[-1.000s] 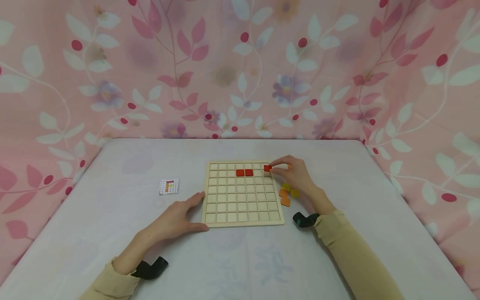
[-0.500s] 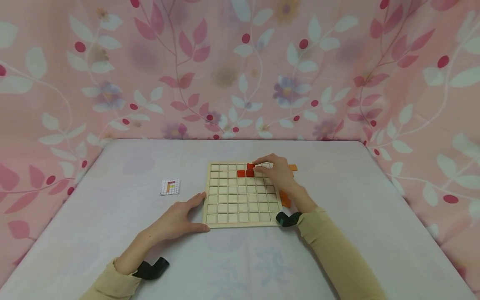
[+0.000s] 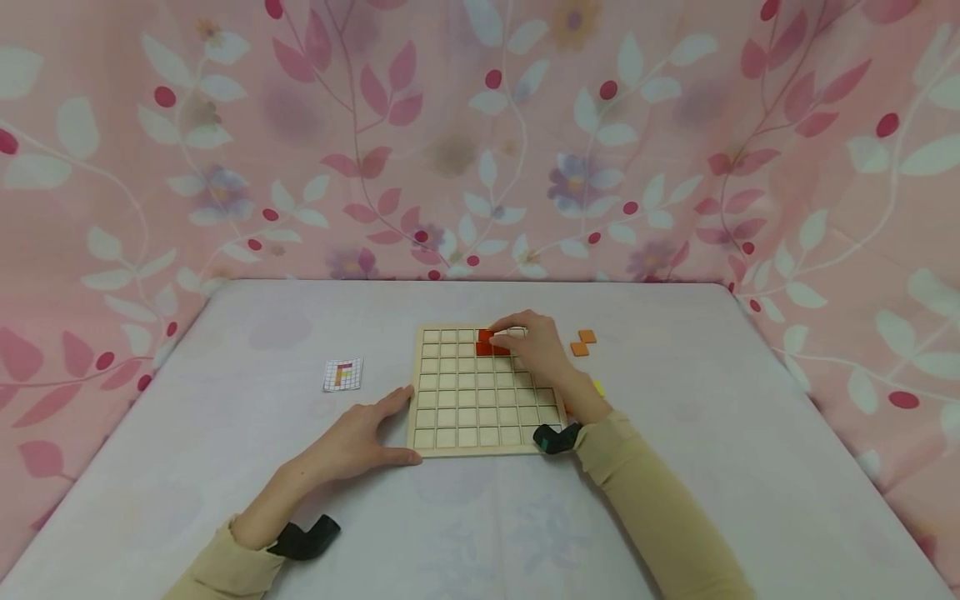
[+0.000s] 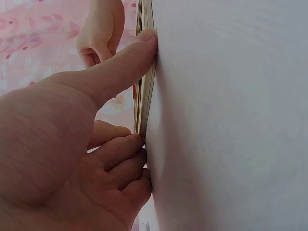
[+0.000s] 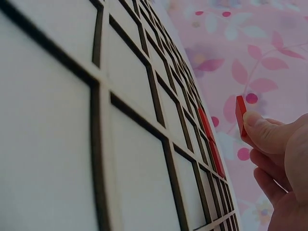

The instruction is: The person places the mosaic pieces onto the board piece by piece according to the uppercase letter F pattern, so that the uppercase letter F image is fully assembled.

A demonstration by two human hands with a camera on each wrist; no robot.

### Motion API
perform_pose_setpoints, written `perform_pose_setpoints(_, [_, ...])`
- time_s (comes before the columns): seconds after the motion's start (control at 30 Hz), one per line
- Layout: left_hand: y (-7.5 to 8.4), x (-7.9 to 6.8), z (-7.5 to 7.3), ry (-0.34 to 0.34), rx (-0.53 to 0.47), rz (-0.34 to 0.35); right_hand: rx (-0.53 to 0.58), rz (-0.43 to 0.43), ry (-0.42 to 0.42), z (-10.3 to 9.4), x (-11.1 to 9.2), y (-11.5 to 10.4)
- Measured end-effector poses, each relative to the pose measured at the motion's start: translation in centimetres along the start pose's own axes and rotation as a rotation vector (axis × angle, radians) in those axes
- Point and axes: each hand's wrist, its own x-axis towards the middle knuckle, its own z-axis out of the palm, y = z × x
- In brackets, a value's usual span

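Observation:
A square wooden grid board [image 3: 467,400] lies on the table in front of me. My left hand [image 3: 352,437] rests against its left side, thumb at the near-left corner and fingertips at the left edge. Between thumb and fingers, my right hand [image 3: 540,354] pinches a red square tile [image 5: 240,115]. The right wrist view shows that tile apart from the board's face. Side by side in one row of cells sit two red tiles [image 5: 216,159]. In the head view the held tile appears just behind the left one, and the right hand's fingers partly cover the other.
A small card [image 3: 343,375] with a coloured grid pattern lies left of the board. Two orange tiles [image 3: 582,342] lie beyond the board's right edge. A yellow tile [image 3: 599,388] shows partly from behind the right forearm. A floral cloth hangs behind the table.
My right hand has carried the red tile leftward from the board's far-right corner to over the placed red tiles. The left hand has stayed at the board's edge.

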Motion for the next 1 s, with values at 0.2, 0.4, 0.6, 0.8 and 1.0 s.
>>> perform_pose_setpoints(0.2, [0.0, 0.0, 0.0, 0.002, 0.009, 0.018, 0.028, -0.002, 0.007, 0.7, 0.2, -0.1])
perform_pose_setpoints(0.4, [-0.1, 0.1, 0.1, 0.001, 0.012, 0.022, 0.024, -0.013, 0.011, 1.6, 0.6, -0.1])
perform_pose_setpoints(0.6, [-0.1, 0.1, 0.1, -0.003, 0.003, 0.021, -0.014, -0.006, 0.000, 2.3, 0.8, -0.1])
perform_pose_setpoints(0.8, [-0.1, 0.1, 0.1, 0.000, 0.011, 0.013, -0.004, -0.004, 0.010, 2.6, 0.5, -0.2])
perform_pose_setpoints(1.0, [0.0, 0.0, -0.1, -0.001, 0.014, 0.010, 0.040, 0.001, -0.024, 3.1, 0.2, -0.6])
